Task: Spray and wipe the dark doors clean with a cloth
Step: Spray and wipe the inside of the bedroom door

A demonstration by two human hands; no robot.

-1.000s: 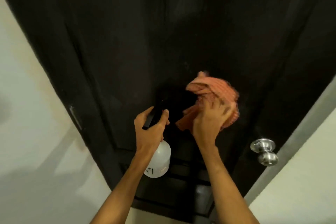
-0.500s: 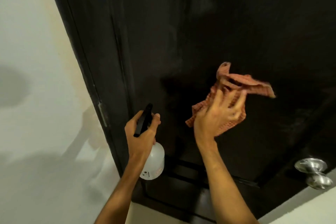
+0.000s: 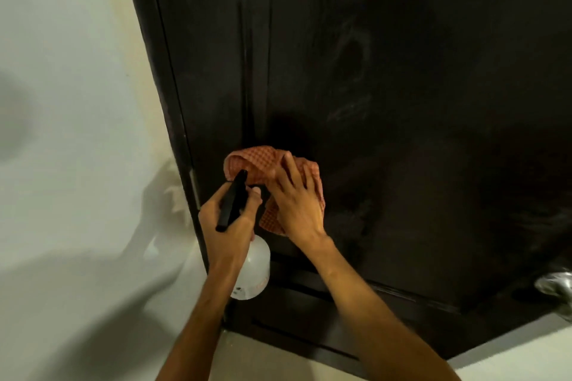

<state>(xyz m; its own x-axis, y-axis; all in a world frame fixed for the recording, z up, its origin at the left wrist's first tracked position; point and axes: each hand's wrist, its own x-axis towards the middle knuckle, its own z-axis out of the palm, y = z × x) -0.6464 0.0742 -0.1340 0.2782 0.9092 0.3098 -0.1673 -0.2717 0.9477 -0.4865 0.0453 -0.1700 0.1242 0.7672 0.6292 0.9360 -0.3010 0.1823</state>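
Since half a second ago the right grip (image 3: 294, 204) has swept leftward with the crumpled orange checked cloth (image 3: 257, 161), which now sits near the hinge-side edge of the dark wooden door (image 3: 402, 71). Its fingers lie straight, pressing the cloth flat to the panel. Just beside it, the left grip (image 3: 226, 226) curls round the white plastic spray bottle with black trigger head (image 3: 255, 269). Wiping is in hand. Faint smears higher up suggest the next stroke should climb, with even pressure.
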